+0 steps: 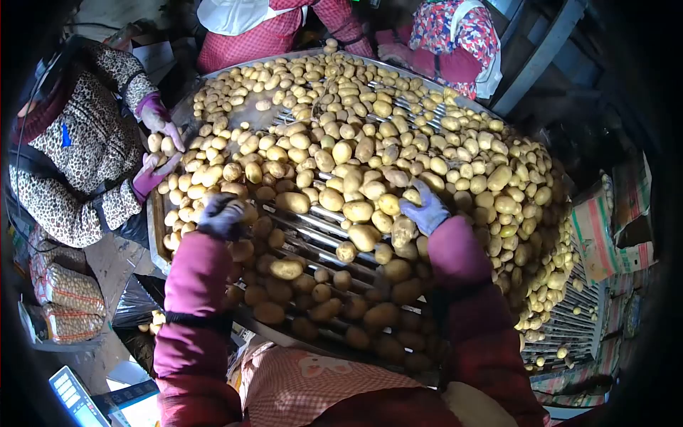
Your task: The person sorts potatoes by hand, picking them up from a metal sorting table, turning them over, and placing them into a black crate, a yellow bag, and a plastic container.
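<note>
Many yellow potatoes [364, 238] lie across a large slatted metal sorting table [313, 233]. At the left of the slats is my left hand [222, 215] in a purple-grey glove, slightly blurred, its fingers curled in; whatever is inside them is hidden. My right hand [425, 208], gloved in the same colour, reaches into the pile right of the middle. Its thumb and fingers are spread and touch potatoes, with none visibly gripped. A potato [389, 204] sits just left of its thumb.
On the left a co-worker in a leopard-print jacket [99, 117] has gloved hands at the table's edge, near potatoes. Two more people [249, 43] stand at the far side. Filled net sacks [69, 288] stand at lower left, a cardboard box [601, 238] at right, a digital display [75, 398] below.
</note>
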Demonstrator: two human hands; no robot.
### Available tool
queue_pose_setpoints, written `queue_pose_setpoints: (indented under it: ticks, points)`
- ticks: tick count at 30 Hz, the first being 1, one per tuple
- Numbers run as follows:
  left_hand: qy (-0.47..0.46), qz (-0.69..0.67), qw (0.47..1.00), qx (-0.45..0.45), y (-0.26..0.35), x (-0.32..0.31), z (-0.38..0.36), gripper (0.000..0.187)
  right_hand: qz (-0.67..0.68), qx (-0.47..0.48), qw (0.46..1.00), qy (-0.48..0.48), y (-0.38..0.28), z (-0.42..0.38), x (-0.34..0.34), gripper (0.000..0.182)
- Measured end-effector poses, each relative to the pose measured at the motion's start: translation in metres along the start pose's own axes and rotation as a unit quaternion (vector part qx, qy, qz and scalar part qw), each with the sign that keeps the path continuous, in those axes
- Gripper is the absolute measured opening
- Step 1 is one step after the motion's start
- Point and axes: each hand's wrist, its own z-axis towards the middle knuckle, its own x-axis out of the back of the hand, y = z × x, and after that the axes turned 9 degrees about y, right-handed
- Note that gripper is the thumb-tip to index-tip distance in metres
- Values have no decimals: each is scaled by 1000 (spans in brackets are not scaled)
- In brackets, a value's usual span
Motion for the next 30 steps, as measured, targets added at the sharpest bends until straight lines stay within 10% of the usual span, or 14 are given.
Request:
queue_pose_setpoints:
  ticks: [3,6,9,11,12,15,17,21,30]
  points:
    - [-57,-402,913,-43,9,8,-31,39,114,-50,991,-56,2,6,-4,69]
    - [133,-534,831,79,33,-30,-66,52,228,-94,953,-178,-6,-1,-27,61]
    - [83,-622,767,134,16,-31,-79,50,180,93,973,-113,-44,-31,-47,64]
    - [149,-693,681,183,22,-42,-95,44,-97,179,954,-221,-100,-42,-21,68]
    - [110,-666,710,199,22,-39,-105,39,-122,290,928,-202,-123,-47,-11,54]
    - [-11,-678,716,165,-9,-38,-112,45,255,85,889,-372,-124,-22,-38,41]
    - [25,-652,724,222,9,-41,-113,46,42,188,965,-181,-171,-13,-46,37]
    - [-37,-615,764,192,29,-39,-113,60,-279,305,900,-141,-203,9,-128,37]
    - [-5,-651,704,283,12,-17,-128,64,-337,297,856,-255,-216,37,-159,42]
